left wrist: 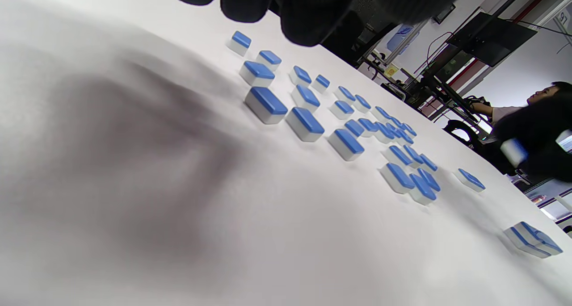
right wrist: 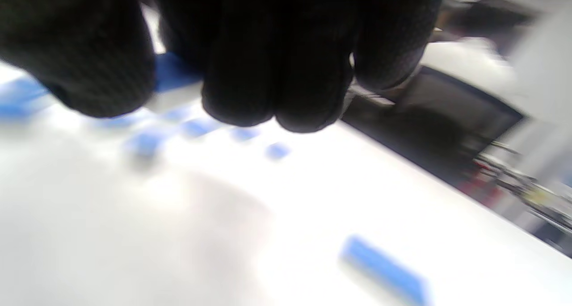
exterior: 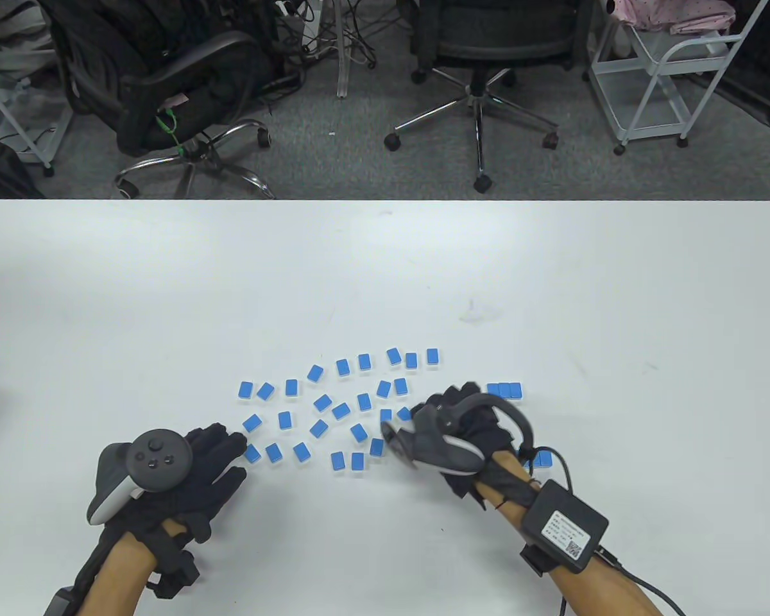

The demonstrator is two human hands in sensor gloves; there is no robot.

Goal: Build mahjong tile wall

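Several blue-backed mahjong tiles (exterior: 340,410) lie scattered face down on the white table (exterior: 385,269). A short row of three tiles (exterior: 504,390) lies right of the scatter, just beyond my right hand. A small group of tiles (exterior: 540,458) lies beside my right wrist and also shows in the left wrist view (left wrist: 532,240). My right hand (exterior: 452,401) is curled and pinches one tile (right wrist: 172,80), lifted off the table; that tile also shows in the left wrist view (left wrist: 514,150). My left hand (exterior: 228,449) is spread open and empty, next to the nearest tile (exterior: 252,453).
Two office chairs (exterior: 186,96) (exterior: 481,70) and a white cart (exterior: 667,70) stand on the floor beyond the table's far edge. A person sits at a desk in the left wrist view (left wrist: 536,105). A cable runs from the box on my right forearm (exterior: 564,526).
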